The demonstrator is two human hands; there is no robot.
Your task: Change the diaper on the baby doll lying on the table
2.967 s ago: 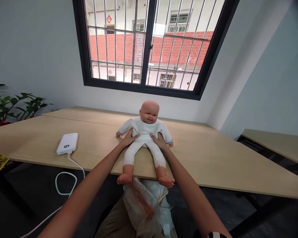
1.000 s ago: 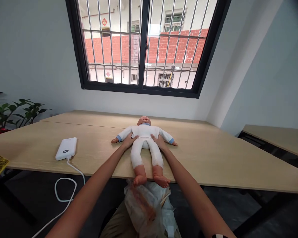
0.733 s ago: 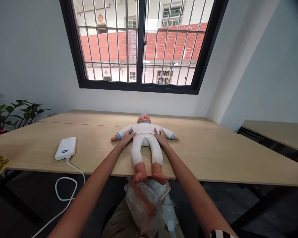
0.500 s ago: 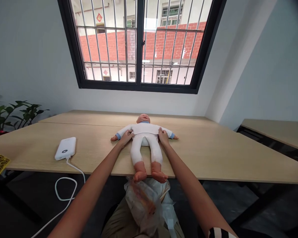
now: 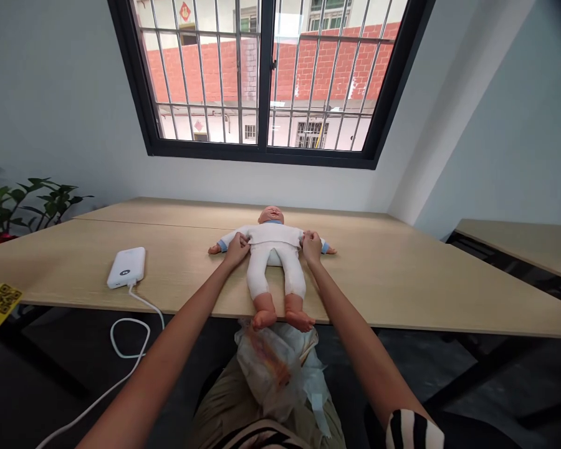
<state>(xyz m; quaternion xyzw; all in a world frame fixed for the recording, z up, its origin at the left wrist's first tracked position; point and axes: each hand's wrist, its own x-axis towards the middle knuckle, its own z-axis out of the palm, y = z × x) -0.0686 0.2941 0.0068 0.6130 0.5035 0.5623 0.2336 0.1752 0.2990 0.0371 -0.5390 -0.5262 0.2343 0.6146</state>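
Note:
A baby doll [image 5: 275,257] in white clothes with blue collar and cuffs lies on its back on the table, head away from me, arms spread, bare feet at the front edge. At the left side of its white top [image 5: 275,233], my left hand [image 5: 238,248] is closed on the fabric near the armpit. My right hand [image 5: 311,244] pinches the same top on the other side, by the upper sleeve. The top's hem lies across the waist, over the white pants [image 5: 260,274]. The fingertips are partly hidden.
A white power bank [image 5: 126,267] with a cable [image 5: 154,305] hanging off the edge lies left on the wooden table [image 5: 402,274]. Clear plastic bags [image 5: 273,371] rest on my lap. A plant [image 5: 32,199] stands far left; a barred window [image 5: 264,81] is ahead.
My right hand has shifted slightly outward and up along the top's side. My left hand stays at its side. The whole view has tilted down a little.

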